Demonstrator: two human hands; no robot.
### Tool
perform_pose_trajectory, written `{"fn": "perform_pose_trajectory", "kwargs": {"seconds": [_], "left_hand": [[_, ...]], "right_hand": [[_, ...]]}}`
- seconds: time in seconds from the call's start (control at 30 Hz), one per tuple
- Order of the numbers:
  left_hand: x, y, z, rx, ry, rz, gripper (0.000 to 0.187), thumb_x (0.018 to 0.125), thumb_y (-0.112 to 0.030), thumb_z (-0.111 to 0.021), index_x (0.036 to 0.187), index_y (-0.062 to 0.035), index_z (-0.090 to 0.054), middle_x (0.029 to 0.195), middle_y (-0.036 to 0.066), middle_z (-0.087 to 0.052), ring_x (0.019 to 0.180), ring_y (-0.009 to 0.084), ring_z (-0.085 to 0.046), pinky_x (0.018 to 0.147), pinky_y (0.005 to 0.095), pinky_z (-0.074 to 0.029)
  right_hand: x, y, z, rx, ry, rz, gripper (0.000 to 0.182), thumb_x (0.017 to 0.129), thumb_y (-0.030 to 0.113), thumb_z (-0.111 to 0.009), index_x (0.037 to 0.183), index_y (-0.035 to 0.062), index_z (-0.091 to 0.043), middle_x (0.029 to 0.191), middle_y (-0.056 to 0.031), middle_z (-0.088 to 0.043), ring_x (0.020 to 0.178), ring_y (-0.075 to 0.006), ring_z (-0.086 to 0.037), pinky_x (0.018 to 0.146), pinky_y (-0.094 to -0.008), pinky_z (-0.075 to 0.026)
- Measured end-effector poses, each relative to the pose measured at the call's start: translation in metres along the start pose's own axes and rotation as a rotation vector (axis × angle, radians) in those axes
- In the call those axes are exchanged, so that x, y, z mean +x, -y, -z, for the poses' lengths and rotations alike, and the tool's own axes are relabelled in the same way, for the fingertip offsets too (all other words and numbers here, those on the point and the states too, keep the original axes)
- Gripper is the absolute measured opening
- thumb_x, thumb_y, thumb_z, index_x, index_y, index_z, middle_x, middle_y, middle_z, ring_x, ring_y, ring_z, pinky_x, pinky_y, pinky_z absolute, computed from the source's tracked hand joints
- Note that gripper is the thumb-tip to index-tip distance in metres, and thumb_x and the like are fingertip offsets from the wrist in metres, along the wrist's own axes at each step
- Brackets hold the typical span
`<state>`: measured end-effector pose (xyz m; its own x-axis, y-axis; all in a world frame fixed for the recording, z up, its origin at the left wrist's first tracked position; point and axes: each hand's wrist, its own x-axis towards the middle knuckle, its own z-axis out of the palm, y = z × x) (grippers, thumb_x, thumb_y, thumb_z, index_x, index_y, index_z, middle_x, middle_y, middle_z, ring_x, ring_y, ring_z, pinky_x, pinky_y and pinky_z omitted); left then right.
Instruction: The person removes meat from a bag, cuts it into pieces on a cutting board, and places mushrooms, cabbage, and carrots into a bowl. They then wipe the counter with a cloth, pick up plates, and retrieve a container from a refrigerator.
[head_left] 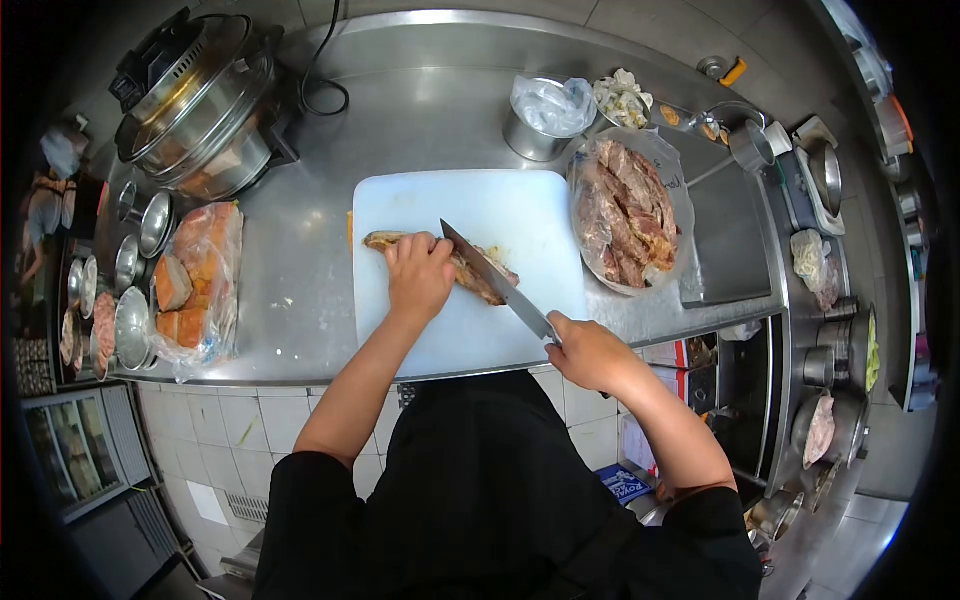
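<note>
A long piece of meat lies slantwise across the white cutting board. My left hand presses down on it left of the middle, fingers curled over the top. In my right hand is the handle of a large kitchen knife. Its blade points up and left across the meat, with the tip close to my left fingertips. Just right of the board, a plastic-lined round container holds several pieces of dark, seasoned meat.
On the left of the steel counter lies a plastic bag of bread loaves beside metal bowls. A large steel cooker stands back left. A bag-lined metal pot is behind the board; a sink lies right.
</note>
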<state>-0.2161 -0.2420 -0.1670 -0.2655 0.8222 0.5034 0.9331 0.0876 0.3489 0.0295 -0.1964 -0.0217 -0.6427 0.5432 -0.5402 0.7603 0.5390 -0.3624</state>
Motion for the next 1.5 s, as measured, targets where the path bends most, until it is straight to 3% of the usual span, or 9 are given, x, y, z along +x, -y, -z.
{"fn": "perform_pose_trajectory", "kwargs": {"seconds": [0.3, 0.37, 0.5, 0.67, 0.8, 0.97, 1.13, 1.33, 1.5], "left_hand": [[0.001, 0.002, -0.004, -0.012, -0.021, -0.001, 0.021, 0.07, -0.016, -0.065, 0.091, -0.0137, -0.064, 0.094, 0.004, -0.052, 0.096, 0.024, -0.049, 0.083, 0.0412, -0.034], [0.001, 0.002, -0.006, -0.006, -0.037, -0.003, 0.021, 0.071, -0.016, -0.065, 0.091, -0.0138, -0.064, 0.094, 0.004, -0.052, 0.096, 0.0239, -0.049, 0.083, 0.0412, -0.034], [-0.002, 0.002, -0.008, 0.0, -0.056, 0.01, 0.019, 0.072, -0.017, -0.064, 0.091, -0.0139, -0.063, 0.095, 0.004, -0.052, 0.096, 0.0241, -0.049, 0.083, 0.0417, -0.034], [-0.003, 0.002, -0.007, 0.012, -0.048, 0.016, 0.019, 0.072, -0.016, -0.063, 0.091, -0.0133, -0.063, 0.096, 0.004, -0.053, 0.097, 0.0244, -0.049, 0.084, 0.042, -0.034], [-0.006, 0.004, -0.009, -0.038, -0.072, 0.023, 0.022, 0.073, -0.013, -0.061, 0.095, -0.0112, -0.064, 0.098, 0.005, -0.054, 0.099, 0.0253, -0.049, 0.084, 0.0421, -0.034], [-0.006, 0.004, -0.009, -0.043, -0.097, 0.015, 0.022, 0.073, -0.012, -0.06, 0.094, -0.0102, -0.063, 0.097, 0.005, -0.054, 0.098, 0.0254, -0.049, 0.083, 0.0418, -0.034], [-0.006, 0.005, -0.011, -0.028, -0.124, 0.014, 0.021, 0.071, -0.015, -0.064, 0.092, -0.0117, -0.063, 0.096, 0.003, -0.054, 0.096, 0.0234, -0.05, 0.085, 0.0413, -0.035], [-0.003, 0.003, -0.011, -0.008, -0.084, 0.021, 0.02, 0.07, -0.016, -0.065, 0.089, -0.0118, -0.062, 0.095, 0.003, -0.054, 0.096, 0.0239, -0.05, 0.084, 0.0414, -0.035], [-0.003, 0.004, -0.009, -0.013, -0.066, 0.04, 0.02, 0.069, -0.017, -0.067, 0.088, -0.0124, -0.062, 0.095, 0.003, -0.054, 0.097, 0.0238, -0.05, 0.084, 0.0412, -0.035]], "right_hand": [[0.041, 0.014, -0.012, 0.008, -0.061, -0.016, 0.035, 0.086, 0.013, -0.053, 0.117, -0.0017, -0.048, 0.091, -0.025, -0.066, 0.089, -0.0411, -0.064, 0.081, -0.0488, -0.049], [0.022, 0.015, -0.003, 0.027, 0.055, -0.04, 0.036, 0.086, 0.014, -0.053, 0.119, -0.0011, -0.048, 0.094, -0.0253, -0.066, 0.089, -0.0409, -0.064, 0.081, -0.0484, -0.05], [0.024, 0.004, -0.024, -0.018, 0.07, -0.088, 0.037, 0.086, 0.014, -0.053, 0.12, -0.0006, -0.049, 0.095, -0.0257, -0.066, 0.088, -0.0405, -0.065, 0.081, -0.0486, -0.051], [0.083, 0.012, -0.038, -0.008, -0.089, -0.075, 0.043, 0.085, 0.014, -0.054, 0.125, 0.0018, -0.048, 0.096, -0.0254, -0.066, 0.091, -0.0404, -0.064, 0.083, -0.0479, -0.05], [0.061, 0.007, -0.02, 0.012, -0.165, -0.024, 0.038, 0.086, 0.015, -0.054, 0.121, 0.0012, -0.05, 0.096, -0.0244, -0.066, 0.092, -0.0403, -0.064, 0.083, -0.0483, -0.049], [-0.002, 0.014, 0.018, -0.031, -0.011, -0.034, 0.033, 0.087, 0.018, -0.056, 0.114, -0.0001, -0.05, 0.091, -0.0252, -0.065, 0.09, -0.0422, -0.063, 0.081, -0.0496, -0.048], [-0.001, 0.019, 0.014, -0.004, 0.084, -0.061, 0.03, 0.086, 0.016, -0.054, 0.11, -0.0019, -0.049, 0.093, -0.0251, -0.065, 0.091, -0.0424, -0.062, 0.083, -0.0501, -0.048], [0.065, 0.027, -0.018, 0.033, -0.024, -0.055, 0.041, 0.085, 0.013, -0.053, 0.121, -0.0031, -0.047, 0.097, -0.0282, -0.065, 0.095, -0.0409, -0.063, 0.086, -0.0481, -0.048], [0.036, 0.038, 0.0, -0.001, 0.051, -0.083, 0.043, 0.084, 0.012, -0.053, 0.124, -0.002, -0.047, 0.097, -0.0285, -0.065, 0.096, -0.0404, -0.064, 0.087, -0.0475, -0.049]]}}
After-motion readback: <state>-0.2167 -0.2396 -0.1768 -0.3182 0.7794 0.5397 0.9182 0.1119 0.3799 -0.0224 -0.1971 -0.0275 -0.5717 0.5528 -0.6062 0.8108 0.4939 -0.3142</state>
